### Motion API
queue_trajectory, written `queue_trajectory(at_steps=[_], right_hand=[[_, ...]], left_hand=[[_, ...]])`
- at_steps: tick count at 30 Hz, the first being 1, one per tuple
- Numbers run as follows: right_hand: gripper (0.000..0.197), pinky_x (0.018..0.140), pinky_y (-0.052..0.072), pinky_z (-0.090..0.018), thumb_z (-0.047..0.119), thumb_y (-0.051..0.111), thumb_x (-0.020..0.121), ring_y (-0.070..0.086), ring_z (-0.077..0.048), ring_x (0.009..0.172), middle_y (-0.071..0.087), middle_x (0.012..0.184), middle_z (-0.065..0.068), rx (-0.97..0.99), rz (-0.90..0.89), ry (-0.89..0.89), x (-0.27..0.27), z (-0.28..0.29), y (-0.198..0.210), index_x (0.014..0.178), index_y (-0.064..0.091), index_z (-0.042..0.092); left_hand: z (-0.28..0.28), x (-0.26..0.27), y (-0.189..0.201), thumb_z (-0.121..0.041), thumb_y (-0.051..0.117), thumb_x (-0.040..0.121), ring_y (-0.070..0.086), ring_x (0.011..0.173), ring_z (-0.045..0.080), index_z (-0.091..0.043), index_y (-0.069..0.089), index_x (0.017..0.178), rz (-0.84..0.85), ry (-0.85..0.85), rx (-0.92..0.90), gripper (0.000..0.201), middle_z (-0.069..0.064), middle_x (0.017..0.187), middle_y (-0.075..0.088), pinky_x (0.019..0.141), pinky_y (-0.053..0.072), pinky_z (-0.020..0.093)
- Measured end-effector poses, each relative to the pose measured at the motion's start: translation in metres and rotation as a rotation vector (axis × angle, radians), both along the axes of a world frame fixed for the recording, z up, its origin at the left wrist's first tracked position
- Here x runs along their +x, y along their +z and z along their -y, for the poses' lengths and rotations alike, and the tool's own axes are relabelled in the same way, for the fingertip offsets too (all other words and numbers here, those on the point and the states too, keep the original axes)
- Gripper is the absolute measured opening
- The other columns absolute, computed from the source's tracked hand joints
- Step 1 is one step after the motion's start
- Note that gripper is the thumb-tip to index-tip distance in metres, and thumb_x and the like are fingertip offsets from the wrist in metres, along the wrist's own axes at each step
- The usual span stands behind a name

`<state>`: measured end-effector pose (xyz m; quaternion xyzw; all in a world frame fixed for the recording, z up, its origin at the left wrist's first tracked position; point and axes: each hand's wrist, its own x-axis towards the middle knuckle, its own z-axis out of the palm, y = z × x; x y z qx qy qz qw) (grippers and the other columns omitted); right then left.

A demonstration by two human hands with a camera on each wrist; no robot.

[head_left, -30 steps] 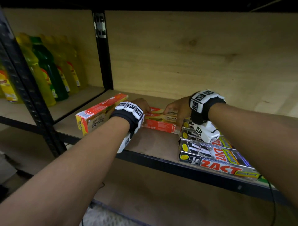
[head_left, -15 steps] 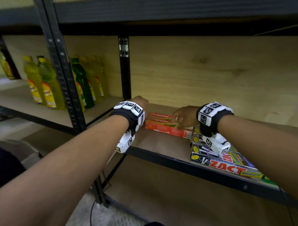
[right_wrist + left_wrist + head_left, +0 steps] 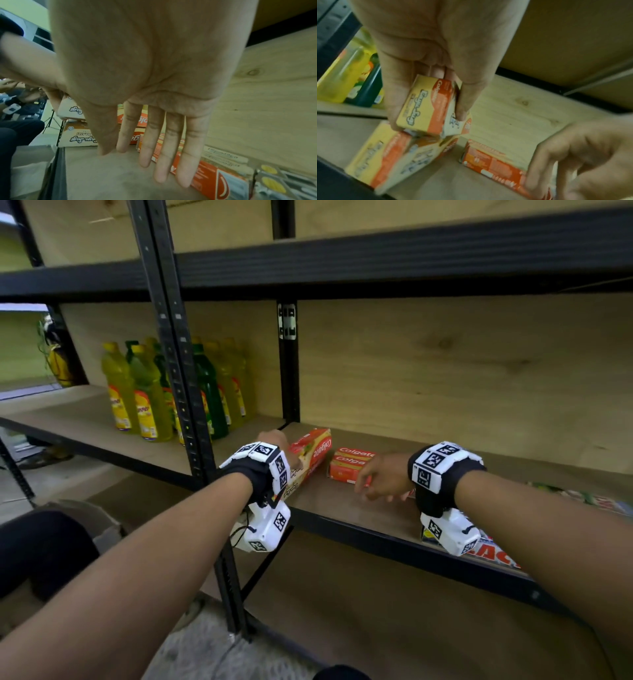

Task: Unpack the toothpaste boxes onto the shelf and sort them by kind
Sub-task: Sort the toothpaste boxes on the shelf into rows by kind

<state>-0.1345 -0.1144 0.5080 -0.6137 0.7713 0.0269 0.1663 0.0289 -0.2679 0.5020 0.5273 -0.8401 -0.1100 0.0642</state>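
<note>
Left hand (image 3: 426, 56) pinches a yellow-red Colgate box (image 3: 426, 108) above its twin (image 3: 397, 155) on the shelf (image 3: 342, 501); right hand (image 3: 145, 81), fingers spread, nears the red boxes (image 3: 349, 465) (stack squarely, edges flush).

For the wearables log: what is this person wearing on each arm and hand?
Both forearms are bare, no sleeves or gloves. Each wrist has a black band topped with white blocks bearing black square markers, and a white camera unit hanging below. The right hand wears no rings.

The right hand (image 3: 145, 83), fingers (image 3: 149, 142) straight, hangs over red Colgate boxes (image 3: 205, 171) on the shelf (image 3: 102, 175).
</note>
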Motion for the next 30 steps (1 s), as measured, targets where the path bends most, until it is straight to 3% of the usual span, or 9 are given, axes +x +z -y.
queue_trajectory(at_steps=[4,8,11,15,20,22,24,26,30], right_hand=[[0.023,0.046,0.053,-0.017,0.027,0.056,0.096,0.07,-0.023,0.089,0.059,0.099,0.009,-0.06,0.197,-0.109,0.004,-0.003,-0.002,0.116,0.067,0.022],[0.038,0.074,0.059,-0.045,0.043,0.053,0.097,0.066,-0.027,0.09,0.06,0.117,-0.006,-0.121,0.565,-0.326,0.006,-0.002,-0.004,0.124,0.053,0.016],[0.048,0.081,0.056,-0.051,0.046,0.053,0.097,0.064,-0.027,0.088,0.059,0.127,-0.011,-0.214,0.793,-0.394,0.009,-0.002,-0.001,0.131,0.046,0.014],[0.039,0.088,0.052,-0.059,0.034,0.055,0.098,0.066,-0.032,0.095,0.063,0.124,-0.013,-0.354,1.066,-0.383,0.013,-0.005,-0.003,0.131,0.049,0.014],[0.043,0.083,0.056,-0.055,0.012,0.062,0.095,0.068,-0.036,0.093,0.068,0.113,-0.018,-0.433,1.215,-0.347,0.021,-0.006,-0.002,0.133,0.045,0.02],[0.036,0.085,0.054,-0.058,0.006,0.056,0.097,0.067,-0.037,0.097,0.068,0.112,-0.018,-0.417,1.24,-0.351,0.021,-0.01,0.0,0.129,0.049,0.021],[0.03,0.086,0.052,-0.062,0.005,0.047,0.1,0.065,-0.038,0.102,0.067,0.113,-0.018,-0.376,1.262,-0.365,0.017,-0.015,0.004,0.125,0.055,0.02],[0.031,0.083,0.052,-0.062,0.008,0.04,0.102,0.062,-0.038,0.106,0.063,0.119,-0.018,-0.335,1.299,-0.398,0.009,-0.021,0.008,0.129,0.054,0.016],[0.032,0.062,0.06,-0.046,0.014,0.043,0.102,0.065,-0.031,0.092,0.063,0.114,-0.016,-0.311,1.266,-0.508,-0.01,-0.035,0.014,0.132,0.054,0.013]], left_hand=[[-0.013,0.003,-0.006,-0.039,0.074,0.082,0.068,0.098,0.027,-0.011,0.069,0.114,-0.399,0.022,0.215,0.042,0.01,0.109,0.071,0.089,0.056,0.04],[-0.029,0.0,-0.016,-0.028,0.076,0.084,0.071,0.093,0.031,-0.006,0.063,0.12,-0.849,0.015,0.604,0.044,0.014,0.102,0.073,0.077,0.059,0.049],[-0.044,-0.007,-0.021,-0.021,0.067,0.091,0.07,0.09,0.028,-0.007,0.056,0.127,-1.053,-0.031,0.801,0.04,0.015,0.107,0.071,0.065,0.057,0.043],[-0.058,-0.016,-0.024,-0.02,0.053,0.099,0.068,0.085,0.027,-0.011,0.058,0.118,-1.182,-0.089,0.99,0.021,0.013,0.101,0.07,0.062,0.055,0.043],[-0.064,-0.021,-0.032,-0.023,0.064,0.092,0.068,0.1,0.036,-0.015,0.057,0.127,-1.269,-0.098,1.006,0.036,0.017,0.114,0.07,0.077,0.056,0.052],[-0.064,-0.02,-0.032,-0.019,0.068,0.089,0.069,0.094,0.032,-0.013,0.058,0.127,-1.305,-0.109,0.978,0.04,0.015,0.113,0.07,0.08,0.057,0.053],[-0.062,-0.016,-0.031,-0.01,0.068,0.088,0.071,0.084,0.026,-0.008,0.057,0.127,-1.376,-0.125,0.967,0.04,0.014,0.105,0.072,0.075,0.06,0.048],[-0.056,-0.009,-0.031,-0.005,0.068,0.087,0.072,0.09,0.027,-0.004,0.054,0.129,-1.426,-0.144,0.992,0.045,0.016,0.109,0.07,0.072,0.06,0.045],[-0.044,0.003,-0.037,0.009,0.067,0.083,0.067,0.105,0.038,-0.003,0.045,0.137,-1.531,-0.122,1.025,0.059,0.025,0.122,0.064,0.081,0.059,0.041]])
